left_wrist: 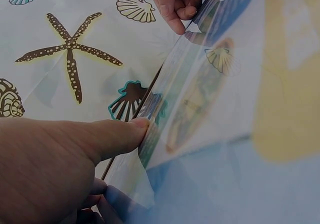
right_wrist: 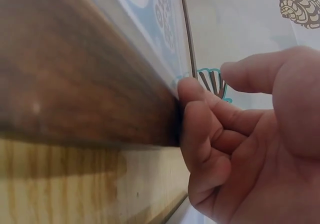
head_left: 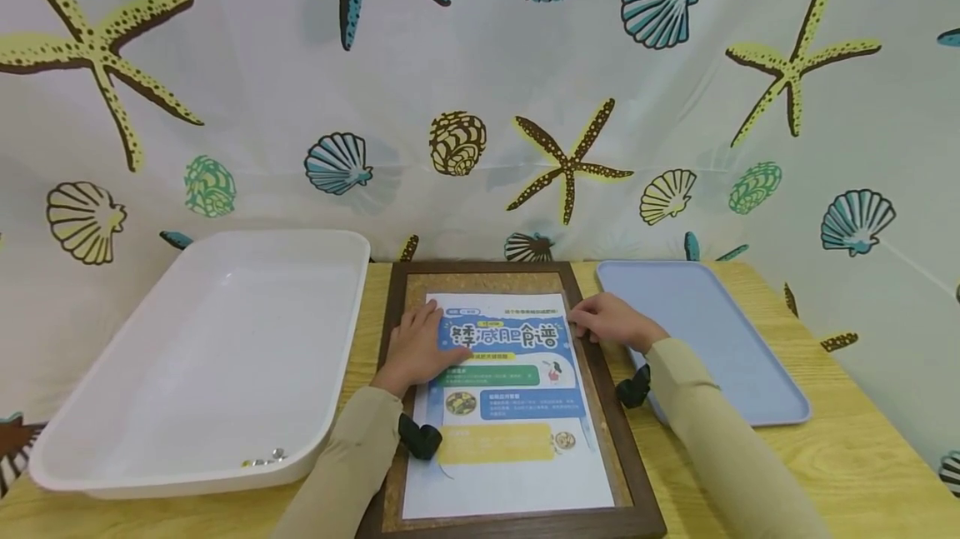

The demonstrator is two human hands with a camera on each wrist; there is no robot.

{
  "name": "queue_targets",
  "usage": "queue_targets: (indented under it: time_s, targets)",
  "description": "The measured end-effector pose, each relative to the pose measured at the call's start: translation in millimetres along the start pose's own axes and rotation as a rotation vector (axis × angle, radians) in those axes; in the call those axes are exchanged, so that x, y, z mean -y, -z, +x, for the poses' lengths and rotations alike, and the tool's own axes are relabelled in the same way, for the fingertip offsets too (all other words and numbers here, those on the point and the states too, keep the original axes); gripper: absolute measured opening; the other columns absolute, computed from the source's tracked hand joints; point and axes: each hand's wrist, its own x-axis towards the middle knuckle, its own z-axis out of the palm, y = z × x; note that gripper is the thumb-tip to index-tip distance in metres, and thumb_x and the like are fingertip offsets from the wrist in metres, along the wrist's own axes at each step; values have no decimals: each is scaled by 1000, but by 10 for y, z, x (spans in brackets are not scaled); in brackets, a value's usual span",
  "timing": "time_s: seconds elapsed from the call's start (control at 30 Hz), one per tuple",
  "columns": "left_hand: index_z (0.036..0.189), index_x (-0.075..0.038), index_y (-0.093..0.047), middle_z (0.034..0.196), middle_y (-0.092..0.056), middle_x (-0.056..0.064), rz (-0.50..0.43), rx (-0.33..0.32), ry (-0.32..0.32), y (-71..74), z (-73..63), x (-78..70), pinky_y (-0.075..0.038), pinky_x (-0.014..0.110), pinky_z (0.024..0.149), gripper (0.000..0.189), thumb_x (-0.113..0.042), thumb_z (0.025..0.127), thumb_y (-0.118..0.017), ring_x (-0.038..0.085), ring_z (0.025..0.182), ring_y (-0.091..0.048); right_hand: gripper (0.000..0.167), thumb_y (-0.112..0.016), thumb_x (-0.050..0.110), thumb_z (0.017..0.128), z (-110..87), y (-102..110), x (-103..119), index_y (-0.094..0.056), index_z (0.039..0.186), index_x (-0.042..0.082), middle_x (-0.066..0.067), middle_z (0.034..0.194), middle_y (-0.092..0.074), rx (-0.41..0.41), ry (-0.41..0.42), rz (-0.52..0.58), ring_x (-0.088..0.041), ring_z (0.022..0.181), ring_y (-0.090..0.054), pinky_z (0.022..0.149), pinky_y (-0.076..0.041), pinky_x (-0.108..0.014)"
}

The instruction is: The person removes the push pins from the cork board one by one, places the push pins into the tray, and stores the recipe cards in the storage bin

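Observation:
A printed poster (head_left: 517,406) with Chinese text lies on the cork backing (head_left: 487,282) inside a dark brown wooden frame (head_left: 641,472). My left hand (head_left: 416,347) rests on its upper left side, fingers stretched toward the top and thumb out to the right. In the left wrist view the thumb (left_wrist: 120,134) lies at the glossy edge of the sheet. My right hand (head_left: 615,321) is at the upper right corner, touching the poster's edge beside the frame. From the right wrist view, its fingers (right_wrist: 197,129) bend against the frame side, with the thumb held apart from them.
To the left stands a large white tray (head_left: 348,272) with several small shiny pieces (head_left: 264,457) near its front. A shallow blue tray (head_left: 712,331) lies right of the frame, partly under the right forearm. Behind the wooden table (head_left: 847,439) hangs a shell-patterned curtain (head_left: 480,214).

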Motion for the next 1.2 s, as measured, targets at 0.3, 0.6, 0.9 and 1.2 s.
queue_targets:
  time_s: [0.3, 0.6, 0.9, 1.2]
  targets:
    - [147, 3, -32, 157, -23, 20, -12, 0, 2, 5, -3, -9, -20, 57, 114, 83, -42, 87, -68, 40, 143, -19, 30, -48, 17, 100, 6, -4, 28, -69, 102, -4, -9, 78, -64, 1, -17, 9, -14, 60, -51, 61, -43, -28]
    - [148, 2, -31, 158, -22, 19, -8, 3, 5, 6, 0, -4, -19, 57, 115, 83, -42, 87, -67, 40, 144, -17, 32, -45, 19, 100, 11, -1, 51, -66, 107, -5, -8, 77, -64, -2, -67, 29, -14, 62, -54, 63, -45, -31]
    - [148, 3, -31, 158, -22, 19, 2, 9, 11, -3, -9, -4, -19, 57, 115, 84, -43, 87, -67, 40, 144, -18, 35, -45, 19, 101, 2, -41, 74, -69, 92, -4, -2, 65, -62, -29, -95, 77, -12, 57, -53, 59, -43, -28]
    - [148, 3, -31, 158, -22, 20, -6, 4, 3, -4, 3, 2, -19, 57, 115, 84, -42, 87, -67, 40, 144, -18, 34, -45, 18, 100, 13, -73, 86, -69, 95, -6, 1, 61, -61, -58, -102, 107, -11, 54, -51, 57, -42, -24]
